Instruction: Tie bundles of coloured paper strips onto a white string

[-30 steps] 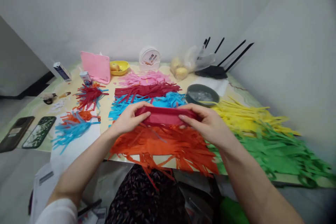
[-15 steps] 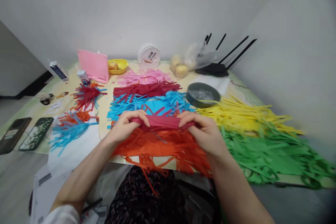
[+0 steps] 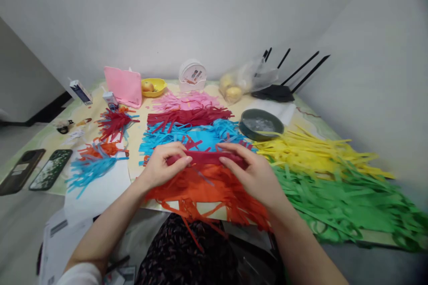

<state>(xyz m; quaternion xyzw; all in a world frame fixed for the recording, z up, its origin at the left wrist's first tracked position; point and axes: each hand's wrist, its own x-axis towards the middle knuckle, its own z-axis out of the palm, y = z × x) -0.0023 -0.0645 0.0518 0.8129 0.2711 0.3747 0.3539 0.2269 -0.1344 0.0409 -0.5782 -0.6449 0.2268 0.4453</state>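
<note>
My left hand and my right hand both pinch a dark red fringed paper strip, one at each end. The strip lies across the top edge of an orange fringed paper at the table's near edge. Just beyond it lie a blue fringed paper, another dark red one and a pink one. Both hands have fingers closed on the strip.
Yellow fringe and green fringe cover the right side. A dark bowl sits behind my right hand. Small fringe bundles, two phones, a pink pouch, a yellow dish and a router stand around.
The dark red strip was lowered from above the blue paper down onto the orange paper's top edge. Both hands moved closer together and nearer to me.
</note>
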